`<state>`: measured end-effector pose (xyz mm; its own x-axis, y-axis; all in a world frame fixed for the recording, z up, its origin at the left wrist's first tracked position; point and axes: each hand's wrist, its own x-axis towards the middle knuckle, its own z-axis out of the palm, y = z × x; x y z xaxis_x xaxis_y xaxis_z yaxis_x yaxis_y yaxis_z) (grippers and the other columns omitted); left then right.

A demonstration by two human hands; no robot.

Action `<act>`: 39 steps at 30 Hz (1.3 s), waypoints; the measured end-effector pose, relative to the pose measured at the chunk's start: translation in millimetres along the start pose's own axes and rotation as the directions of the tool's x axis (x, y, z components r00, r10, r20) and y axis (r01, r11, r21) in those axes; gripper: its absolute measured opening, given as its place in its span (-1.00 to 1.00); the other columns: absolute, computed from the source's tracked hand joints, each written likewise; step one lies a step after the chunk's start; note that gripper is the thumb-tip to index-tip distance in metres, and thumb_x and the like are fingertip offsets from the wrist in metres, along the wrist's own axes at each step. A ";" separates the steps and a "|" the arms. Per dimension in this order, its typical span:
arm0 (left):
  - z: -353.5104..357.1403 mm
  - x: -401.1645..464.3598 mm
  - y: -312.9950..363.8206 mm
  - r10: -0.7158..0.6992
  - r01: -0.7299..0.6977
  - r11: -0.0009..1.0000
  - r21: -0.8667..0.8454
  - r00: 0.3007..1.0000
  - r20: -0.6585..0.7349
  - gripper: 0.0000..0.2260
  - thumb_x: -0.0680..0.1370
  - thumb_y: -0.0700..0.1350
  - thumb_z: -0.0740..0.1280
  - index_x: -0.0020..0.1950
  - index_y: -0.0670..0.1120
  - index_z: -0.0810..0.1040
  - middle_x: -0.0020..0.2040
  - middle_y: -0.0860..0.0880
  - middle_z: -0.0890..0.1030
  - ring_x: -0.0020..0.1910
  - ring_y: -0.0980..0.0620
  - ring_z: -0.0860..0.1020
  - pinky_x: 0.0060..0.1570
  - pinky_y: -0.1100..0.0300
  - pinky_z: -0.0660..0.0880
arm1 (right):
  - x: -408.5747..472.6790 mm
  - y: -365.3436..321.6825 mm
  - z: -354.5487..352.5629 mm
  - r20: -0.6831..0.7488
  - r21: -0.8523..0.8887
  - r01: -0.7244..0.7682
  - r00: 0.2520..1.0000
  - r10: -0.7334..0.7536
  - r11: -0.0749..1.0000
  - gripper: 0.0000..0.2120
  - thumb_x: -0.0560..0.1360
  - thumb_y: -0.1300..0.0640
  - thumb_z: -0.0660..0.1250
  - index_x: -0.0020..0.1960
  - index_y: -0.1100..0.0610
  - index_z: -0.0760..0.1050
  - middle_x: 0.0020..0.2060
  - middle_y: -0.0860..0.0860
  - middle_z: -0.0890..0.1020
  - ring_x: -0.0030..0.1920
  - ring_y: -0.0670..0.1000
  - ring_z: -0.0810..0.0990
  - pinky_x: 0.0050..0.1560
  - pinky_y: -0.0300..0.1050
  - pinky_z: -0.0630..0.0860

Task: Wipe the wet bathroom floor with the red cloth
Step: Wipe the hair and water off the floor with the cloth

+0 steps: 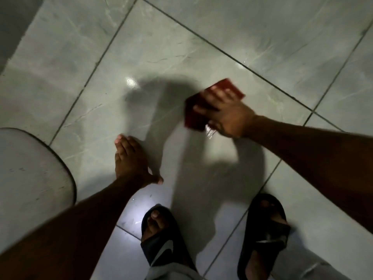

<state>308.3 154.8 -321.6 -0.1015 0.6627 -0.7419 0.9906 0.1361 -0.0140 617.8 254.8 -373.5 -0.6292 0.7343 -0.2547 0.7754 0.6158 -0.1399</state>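
- White rounded fixture [30, 174]: sits at the left edge of the floor; identity cannot be told.
- Left hand [131, 160]: flat on the tiled floor [161, 57], fingers extended, holding nothing; judged to brace the body.
- Black slides [161, 239]: both feet stand at the near edge of the floor.
- Red cloth [203, 106]: folded, lying on the centre tile, near the grout line to its right.
- Right hand [226, 114]: spread over the cloth, palm and fingers pressing down on it.
- Handling: the cloth is judged soft, light and limp; press flat from above to keep it folded. A wet sheen shows just beside it; the tile is likely slippery.
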 end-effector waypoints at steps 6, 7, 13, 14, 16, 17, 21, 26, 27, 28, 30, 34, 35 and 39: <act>2.6 0.6 1.8 -0.005 0.005 1.000 -0.015 1.000 0.003 0.52 -0.01 0.33 0.60 0.49 -0.35 -0.34 0.53 -0.40 -0.29 0.53 -0.36 -0.27 0.54 -0.19 -0.04 | -111.8 -79.1 26.3 0.077 0.249 -0.821 0.545 0.835 0.513 -0.41 0.54 -0.11 0.02 0.54 0.03 0.12 0.52 0.31 0.13 0.46 0.42 0.12 0.36 0.43 0.17; 3.3 1.4 1.4 -0.005 0.005 1.000 -0.018 1.000 0.003 0.52 0.00 0.33 0.60 0.49 -0.35 -0.34 0.53 -0.40 -0.29 0.53 -0.36 -0.27 0.54 -0.19 -0.04 | -119.4 -115.8 35.1 0.094 0.242 -0.804 0.576 0.812 0.543 -0.39 0.53 -0.11 0.06 0.54 0.04 0.12 0.51 0.32 0.15 0.46 0.42 0.13 0.34 0.45 0.18; 7.7 3.3 -1.7 0.003 -0.003 1.000 -0.004 1.000 0.007 0.52 0.00 0.33 0.60 0.48 -0.34 -0.37 0.52 -0.41 -0.31 0.52 -0.37 -0.29 0.54 -0.20 -0.06 | -50.7 -125.7 33.8 0.034 0.131 0.177 0.983 -0.183 0.975 -0.46 0.53 -0.10 0.12 0.50 -0.15 0.19 0.54 0.12 0.19 0.51 0.33 0.10 0.39 0.43 0.06; 7.7 3.4 -0.9 0.000 0.000 1.000 0.000 1.000 0.003 0.52 0.00 0.33 0.60 0.48 -0.34 -0.36 0.52 -0.41 -0.31 0.53 -0.37 -0.28 0.54 -0.20 -0.05 | -28.0 -96.9 20.7 0.028 0.070 0.203 0.978 -0.205 0.977 -0.50 0.55 -0.09 0.10 0.49 -0.16 0.23 0.53 0.11 0.22 0.50 0.33 0.14 0.39 0.40 0.07; 6.0 3.7 -0.1 -0.013 0.013 1.000 0.011 1.000 -0.006 0.52 -0.01 0.33 0.60 0.48 -0.34 -0.35 0.53 -0.41 -0.28 0.53 -0.37 -0.26 0.54 -0.19 -0.03 | 0.3 -42.8 -1.6 0.041 0.031 0.000 0.999 -0.002 1.000 -0.48 0.54 -0.04 0.13 0.49 -0.17 0.20 0.54 0.13 0.19 0.49 0.34 0.14 0.39 0.36 0.10; 4.9 4.0 0.4 -0.023 0.023 1.000 0.010 1.000 -0.008 0.52 0.00 0.32 0.61 0.48 -0.35 -0.35 0.53 -0.41 -0.28 0.53 -0.36 -0.26 0.54 -0.19 -0.02 | 1.9 -19.6 -10.5 0.065 0.051 -0.167 0.984 0.164 0.985 -0.43 0.51 -0.01 0.18 0.51 -0.17 0.15 0.55 0.14 0.14 0.49 0.33 0.13 0.40 0.34 0.11; 5.7 3.7 3.0 -0.029 0.029 1.000 0.005 1.000 0.002 0.51 0.01 0.30 0.62 0.49 -0.34 -0.35 0.53 -0.40 -0.28 0.54 -0.35 -0.26 0.54 -0.18 -0.03 | -59.8 -5.2 -27.5 0.146 0.204 -0.627 0.779 0.610 0.752 -0.37 0.44 0.12 0.19 0.51 -0.04 0.21 0.50 0.25 0.22 0.45 0.36 0.20 0.44 0.24 0.20; 7.7 -6.6 7.5 -0.044 0.047 0.997 0.054 0.998 -0.043 0.44 0.07 0.29 0.60 0.51 -0.33 -0.30 0.55 -0.38 -0.22 0.55 -0.34 -0.21 0.52 -0.18 -0.11 | -107.5 -131.7 -17.7 0.293 0.288 -0.600 0.797 0.528 0.746 -0.48 0.49 0.19 0.19 0.45 0.03 0.34 0.49 0.29 0.24 0.46 0.35 0.23 0.42 0.19 0.27; 8.7 -13.2 9.3 -0.024 0.030 0.996 0.083 0.997 -0.071 0.38 0.14 0.28 0.58 0.52 -0.33 -0.28 0.56 -0.38 -0.20 0.55 -0.34 -0.19 0.52 -0.17 -0.12 | -103.9 -152.6 -18.0 0.457 0.318 -0.538 0.809 0.370 0.781 -0.48 0.53 0.18 0.19 0.48 -0.02 0.28 0.54 0.22 0.14 0.50 0.31 0.13 0.46 0.17 0.18; 11.3 -21.7 11.3 0.013 0.000 0.992 0.127 0.995 -0.103 0.29 0.22 0.25 0.55 0.52 -0.33 -0.25 0.56 -0.38 -0.16 0.56 -0.34 -0.16 0.52 -0.17 -0.10 | -98.3 -170.0 -18.9 0.602 0.336 -0.479 0.772 0.206 0.811 -0.48 0.56 0.16 0.20 0.49 -0.05 0.24 0.56 0.16 0.10 0.52 0.29 0.06 0.48 0.18 0.14; 13.0 -46.5 18.1 0.097 -0.068 0.981 0.182 0.982 -0.160 0.06 0.41 0.15 0.45 0.53 -0.33 -0.18 0.57 -0.37 -0.09 0.56 -0.33 -0.11 0.54 -0.16 -0.05 | -84.4 -189.2 -36.9 0.701 0.406 -0.422 0.713 0.020 0.811 -0.50 0.56 0.14 0.25 0.48 0.00 0.26 0.51 0.16 0.24 0.49 0.28 0.17 0.44 0.22 0.23; -11.6 -95.3 26.3 -0.039 0.028 0.994 -0.105 0.993 -0.107 -0.37 0.63 0.03 0.15 0.52 -0.34 0.04 0.55 -0.35 0.14 0.54 -0.28 0.12 0.50 -0.09 0.14 | -74.4 -191.8 -110.7 0.534 0.549 -0.445 0.838 0.112 0.707 -0.49 0.50 0.16 0.36 0.43 0.05 0.34 0.37 0.17 0.44 0.35 0.21 0.42 0.37 0.15 0.36; -27.3 -105.8 30.0 -0.122 0.101 0.960 -0.262 0.990 -0.066 -0.43 0.64 0.04 0.12 0.49 -0.34 0.15 0.50 -0.35 0.26 0.49 -0.28 0.23 0.46 -0.06 0.20 | -76.3 -189.1 -133.4 0.466 0.557 -0.430 0.870 0.161 0.710 -0.46 0.49 0.22 0.35 0.44 0.05 0.32 0.39 0.17 0.42 0.36 0.20 0.40 0.38 0.15 0.35; -94.1 -157.9 59.0 -0.223 0.344 0.289 -0.893 0.932 0.287 -0.44 0.60 0.23 0.11 0.22 -0.21 0.58 0.02 -0.26 0.68 0.00 -0.21 0.62 0.05 -0.02 0.53 | -87.4 -182.1 -219.1 0.327 0.613 -0.466 0.885 0.333 0.637 -0.36 0.43 0.24 0.43 0.44 0.06 0.25 0.32 0.11 0.49 0.32 0.12 0.47 0.32 0.06 0.45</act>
<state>374.1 127.4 -142.2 -0.2892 0.3759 -0.8804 0.1690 0.9253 0.3395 519.7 141.0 -116.1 -0.2807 0.7613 -0.5845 0.8209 -0.1252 -0.5572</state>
